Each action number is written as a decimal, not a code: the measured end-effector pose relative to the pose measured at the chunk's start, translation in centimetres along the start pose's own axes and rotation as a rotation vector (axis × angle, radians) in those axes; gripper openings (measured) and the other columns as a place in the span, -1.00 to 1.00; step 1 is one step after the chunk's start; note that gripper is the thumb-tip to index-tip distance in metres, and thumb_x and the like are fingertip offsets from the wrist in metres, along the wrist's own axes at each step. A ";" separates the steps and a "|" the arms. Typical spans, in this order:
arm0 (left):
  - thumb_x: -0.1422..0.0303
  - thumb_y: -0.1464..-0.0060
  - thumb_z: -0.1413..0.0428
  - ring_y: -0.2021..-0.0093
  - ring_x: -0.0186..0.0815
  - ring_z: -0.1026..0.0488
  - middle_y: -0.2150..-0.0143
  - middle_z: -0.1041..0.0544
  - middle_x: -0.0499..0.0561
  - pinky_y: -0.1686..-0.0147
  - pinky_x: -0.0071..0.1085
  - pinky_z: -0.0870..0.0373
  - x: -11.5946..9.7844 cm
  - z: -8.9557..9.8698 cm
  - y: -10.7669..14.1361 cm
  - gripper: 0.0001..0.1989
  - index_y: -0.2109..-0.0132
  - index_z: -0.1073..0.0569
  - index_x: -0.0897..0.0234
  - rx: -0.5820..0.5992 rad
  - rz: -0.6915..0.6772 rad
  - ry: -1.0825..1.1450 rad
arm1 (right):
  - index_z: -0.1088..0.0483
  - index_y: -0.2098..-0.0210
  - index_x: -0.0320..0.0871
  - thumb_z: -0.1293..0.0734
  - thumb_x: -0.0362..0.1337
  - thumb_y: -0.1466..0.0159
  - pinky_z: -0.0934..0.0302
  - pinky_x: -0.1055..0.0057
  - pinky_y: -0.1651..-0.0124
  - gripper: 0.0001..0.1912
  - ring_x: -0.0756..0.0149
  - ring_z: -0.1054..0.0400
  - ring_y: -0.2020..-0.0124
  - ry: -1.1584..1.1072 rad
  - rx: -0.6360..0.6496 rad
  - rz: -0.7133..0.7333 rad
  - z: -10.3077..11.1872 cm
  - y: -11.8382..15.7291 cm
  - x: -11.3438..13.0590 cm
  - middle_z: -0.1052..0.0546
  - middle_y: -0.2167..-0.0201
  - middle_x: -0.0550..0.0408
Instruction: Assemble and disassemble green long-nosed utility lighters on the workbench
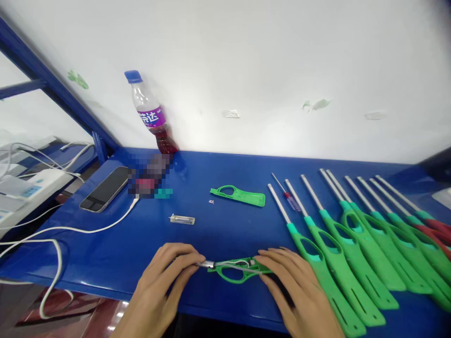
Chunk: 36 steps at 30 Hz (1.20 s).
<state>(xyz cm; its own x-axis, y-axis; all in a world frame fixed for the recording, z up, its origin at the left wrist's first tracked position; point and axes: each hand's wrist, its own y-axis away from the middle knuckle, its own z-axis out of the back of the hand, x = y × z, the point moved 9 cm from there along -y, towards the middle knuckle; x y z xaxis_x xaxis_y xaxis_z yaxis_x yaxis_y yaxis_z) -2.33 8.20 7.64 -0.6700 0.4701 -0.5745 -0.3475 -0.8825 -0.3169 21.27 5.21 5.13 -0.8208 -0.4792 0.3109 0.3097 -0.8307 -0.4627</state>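
Note:
Near the table's front edge, an opened long-reach lighter (pixel 235 271) lies between my two hands, its green handle shell showing a thin wire and small parts inside. My left hand (pixel 168 274) pinches the metal tube at its left end. Around the handle's right end close the fingers of my right hand (pixel 294 281). Beyond them lies the other green handle half (pixel 243 196), with a tiny metal piece (pixel 211 202) beside it. A clear fuel cartridge (pixel 182 219) rests on the table further left. My palms hide both ends of the lighter.
On the right lie several assembled green lighters (pixel 334 281), some red ones (pixel 435 227), and a screwdriver (pixel 291 202). A phone (pixel 105 189), a white cable (pixel 88 231) and a drink bottle (pixel 151 112) occupy the left. A white wall (pixel 264 61) bounds the blue table (pixel 225 234).

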 end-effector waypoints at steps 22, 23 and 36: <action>0.41 -0.47 -0.03 0.00 -0.38 -0.49 0.01 -0.51 -0.05 0.00 -0.54 -0.46 -1.3 -0.5 0.0 -0.80 -0.09 -0.49 0.08 0.009 -0.067 -0.058 | -0.48 -0.11 -0.04 -0.33 -0.32 -0.46 -0.35 0.29 -0.19 -0.75 0.25 -0.31 -0.22 -0.122 -0.040 0.026 0.8 -0.1 0.5 -0.52 -0.11 0.11; 0.42 -0.47 -0.02 0.00 -0.39 -0.49 0.01 -0.51 -0.04 0.02 -0.54 -0.46 -1.5 -0.5 0.0 -0.80 -0.09 -0.49 0.09 0.009 -0.067 -0.051 | -0.49 -0.08 -0.05 -0.33 -0.34 -0.46 -0.34 0.29 -0.20 -0.77 0.26 -0.32 -0.20 -0.145 -0.046 0.034 1.0 -0.1 0.6 -0.52 -0.09 0.10; 0.42 -0.44 -0.04 0.15 -0.42 -0.54 0.06 -0.43 -0.02 0.19 -0.58 -0.49 -0.4 -1.4 1.5 -0.79 -0.10 -0.49 0.08 0.033 0.008 -0.029 | -0.47 0.00 -0.07 -0.31 -0.40 -0.46 -0.17 0.26 -0.34 -0.82 0.34 -0.36 -0.19 -0.186 -0.010 0.074 0.9 -0.3 1.0 -0.55 -0.05 0.15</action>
<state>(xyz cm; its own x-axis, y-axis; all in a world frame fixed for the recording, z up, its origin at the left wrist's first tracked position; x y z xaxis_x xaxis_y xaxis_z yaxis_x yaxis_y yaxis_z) -1.64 6.73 6.35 -0.6917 0.4625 -0.5546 -0.3627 -0.8866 -0.2870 20.77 4.70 6.36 -0.6931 -0.5834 0.4234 0.3599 -0.7890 -0.4979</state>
